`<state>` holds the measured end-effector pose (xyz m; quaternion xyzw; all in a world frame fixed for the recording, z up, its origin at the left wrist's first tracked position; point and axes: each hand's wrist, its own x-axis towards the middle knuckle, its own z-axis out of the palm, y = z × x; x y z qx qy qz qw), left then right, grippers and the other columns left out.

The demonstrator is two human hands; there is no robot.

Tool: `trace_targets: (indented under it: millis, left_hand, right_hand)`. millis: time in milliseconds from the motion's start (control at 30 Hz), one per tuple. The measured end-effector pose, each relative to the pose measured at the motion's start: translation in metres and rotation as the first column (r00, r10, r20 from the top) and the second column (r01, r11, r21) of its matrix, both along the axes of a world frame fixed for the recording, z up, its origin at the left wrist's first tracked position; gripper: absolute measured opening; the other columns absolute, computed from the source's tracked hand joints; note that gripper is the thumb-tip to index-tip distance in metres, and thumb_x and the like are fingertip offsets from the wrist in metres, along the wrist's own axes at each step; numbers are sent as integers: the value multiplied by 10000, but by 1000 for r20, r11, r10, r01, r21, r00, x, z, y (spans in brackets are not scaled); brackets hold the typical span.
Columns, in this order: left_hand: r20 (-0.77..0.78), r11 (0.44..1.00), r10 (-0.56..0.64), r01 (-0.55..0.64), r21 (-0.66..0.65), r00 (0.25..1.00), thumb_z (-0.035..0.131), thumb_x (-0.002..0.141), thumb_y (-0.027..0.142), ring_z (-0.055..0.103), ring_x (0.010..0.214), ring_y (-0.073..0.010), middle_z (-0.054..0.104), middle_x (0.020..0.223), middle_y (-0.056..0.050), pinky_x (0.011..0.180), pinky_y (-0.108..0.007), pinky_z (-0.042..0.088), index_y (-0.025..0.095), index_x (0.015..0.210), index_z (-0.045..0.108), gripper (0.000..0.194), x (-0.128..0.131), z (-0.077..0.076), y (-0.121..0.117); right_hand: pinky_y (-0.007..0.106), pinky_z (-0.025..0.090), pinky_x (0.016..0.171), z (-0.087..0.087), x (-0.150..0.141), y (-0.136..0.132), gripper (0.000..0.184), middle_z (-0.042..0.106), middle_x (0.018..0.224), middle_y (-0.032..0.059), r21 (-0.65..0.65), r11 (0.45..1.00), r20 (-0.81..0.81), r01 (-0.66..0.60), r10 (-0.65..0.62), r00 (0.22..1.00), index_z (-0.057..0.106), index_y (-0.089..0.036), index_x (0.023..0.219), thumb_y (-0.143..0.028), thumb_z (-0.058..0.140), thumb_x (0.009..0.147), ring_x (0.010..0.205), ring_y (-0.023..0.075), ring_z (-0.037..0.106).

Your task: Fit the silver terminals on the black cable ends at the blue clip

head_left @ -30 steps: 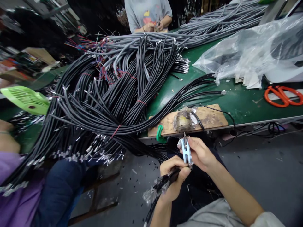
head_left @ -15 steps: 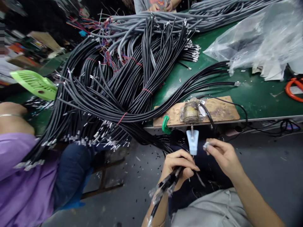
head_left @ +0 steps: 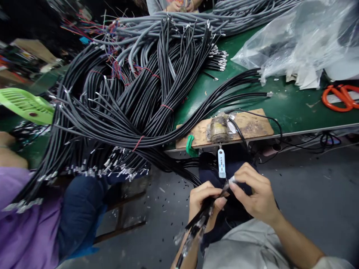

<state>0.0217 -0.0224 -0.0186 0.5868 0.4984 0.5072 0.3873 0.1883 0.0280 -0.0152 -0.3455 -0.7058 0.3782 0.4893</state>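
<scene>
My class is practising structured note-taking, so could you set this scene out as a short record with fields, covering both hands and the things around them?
Left hand: grips a small bundle of black cables
Right hand: pinches a small whitish piece close to the bundle's upper end; contact unclear
Ahead of hands: light blue piece, in front of a cylindrical device on a wooden board
Table right: orange-handled scissors, clear plastic bag
Table left: large pile of black cables
Co-worker: purple sleeve, left edge

Orange scissors (head_left: 344, 98) and purple sleeve (head_left: 17, 183) are cropped by frame edges. Small whitish piece (head_left: 232, 180) is partly covered by right grip (head_left: 256, 196), can't be identified.
</scene>
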Motion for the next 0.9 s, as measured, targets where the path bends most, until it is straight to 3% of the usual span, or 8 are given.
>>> trace_targets:
  millis: [100, 233, 333, 467, 567, 700, 800, 900]
  left_hand:
    - [-38, 999, -33, 32, -38, 999, 712, 789, 204, 520, 496, -101, 589, 591, -6, 491, -207, 385, 169, 839, 736, 65, 0, -5, -2]
    - [-91, 997, -60, 54, -59, 994, 702, 779, 151, 559, 556, -119, 610, 645, -24, 541, -219, 430, 154, 859, 718, 82, 1, -4, -1]
    - [-62, 998, -38, 35, -50, 997, 661, 798, 136, 582, 577, -120, 634, 713, -47, 543, -211, 452, 141, 812, 682, 27, 4, 3, 0]
    - [-75, 998, -16, 11, -65, 997, 639, 820, 159, 533, 503, -85, 581, 637, -9, 488, -181, 412, 141, 798, 683, 53, 8, 7, -1]
    - [-99, 996, 10, -19, -87, 995, 647, 816, 186, 498, 470, -70, 548, 615, 15, 465, -171, 391, 141, 815, 674, 52, 11, 5, -1]
    - [-164, 991, 87, -101, -84, 983, 646, 819, 228, 462, 442, -64, 509, 561, 35, 466, -179, 381, 146, 686, 615, 159, 15, 4, -2]
    - [-124, 991, 110, -118, -64, 986, 596, 864, 252, 453, 397, -62, 523, 543, 30, 456, -196, 379, 149, 676, 621, 215, 14, 5, -3]
    - [-42, 993, 64, -68, -92, 997, 541, 908, 271, 422, 342, -56, 500, 494, 40, 396, -190, 338, 154, 679, 635, 274, 10, 6, -4]
  right_hand:
    - [335, 443, 702, 2, 2, -1, 154, 621, 827, 51, -14, 994, -68, -109, 108, 992, 629, -158, 959, -113, 664, 817, 771, 173, 540]
    - [316, 438, 675, 6, -2, -3, 95, 616, 748, 32, 6, 999, -63, -52, 53, 997, 645, -155, 876, -78, 657, 823, 706, 149, 527]
    - [312, 441, 655, 2, -4, -3, 62, 620, 720, 30, -86, 992, -58, -93, 88, 994, 657, -155, 818, -96, 675, 814, 688, 150, 535]
    - [305, 443, 631, -3, -2, -1, 85, 644, 738, 31, -157, 979, -162, -129, 104, 981, 680, -169, 846, -99, 693, 801, 689, 153, 544]
    - [302, 391, 589, -4, -5, -3, 100, 583, 655, 11, -114, 993, -147, -41, 24, 989, 653, -171, 748, -92, 668, 807, 639, 146, 484]
    - [322, 358, 606, -11, -17, -10, 192, 487, 604, 1, -93, 988, -177, 123, -138, 975, 604, -180, 648, -131, 623, 832, 649, 159, 430]
    - [322, 401, 607, -24, -27, -14, 167, 543, 652, 23, -270, 962, -397, -46, -68, 915, 652, -185, 720, -245, 614, 871, 673, 169, 477]
    - [296, 425, 570, -33, -29, -12, 229, 541, 660, 21, -410, 865, -566, -289, 7, 824, 678, -180, 745, -363, 624, 872, 648, 158, 499]
